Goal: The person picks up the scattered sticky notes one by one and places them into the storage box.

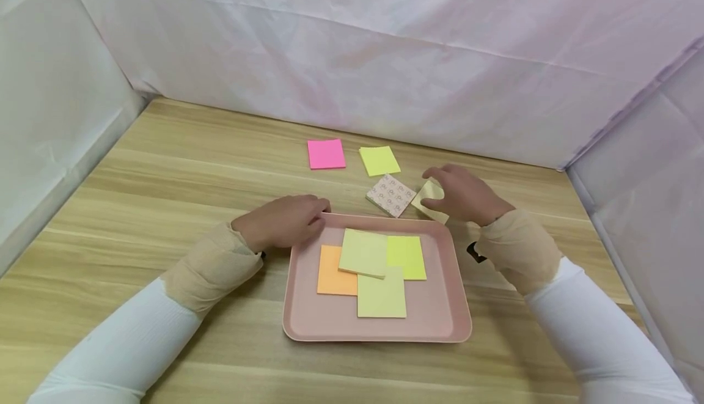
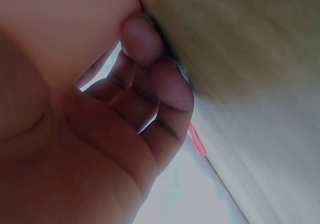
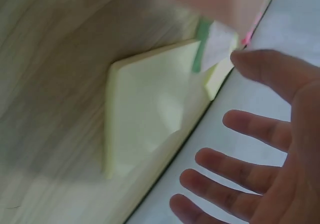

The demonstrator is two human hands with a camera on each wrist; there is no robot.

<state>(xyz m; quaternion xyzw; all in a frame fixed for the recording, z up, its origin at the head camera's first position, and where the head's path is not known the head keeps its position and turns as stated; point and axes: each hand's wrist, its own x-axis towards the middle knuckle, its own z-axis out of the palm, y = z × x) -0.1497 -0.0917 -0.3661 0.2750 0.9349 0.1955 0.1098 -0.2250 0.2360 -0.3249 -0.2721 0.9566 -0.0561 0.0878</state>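
Note:
At the far left corner of the pink tray (image 1: 330,321), my left hand (image 1: 280,222) grips the rim. In the left wrist view, the fingers (image 2: 172,86) curl at the tray's edge, close to the wood. My right hand (image 1: 467,195) hovers at a pale yellow sticky-note pad (image 1: 429,195) beyond the tray's far right corner. The right wrist view has those fingers straight and spread, apart from the pad (image 3: 150,104). Inside the tray, a pale green pad (image 1: 363,252) overlaps an orange pad (image 1: 332,272), a bright yellow pad (image 1: 409,260) and another pale pad (image 1: 382,297).
Touching the pale yellow pad is a patterned pad (image 1: 391,195). Farther back lie a hot pink pad (image 1: 326,154) and a yellow-green pad (image 1: 381,161). White sheeting (image 1: 352,55) rises behind the wooden table (image 1: 192,141) and along both sides.

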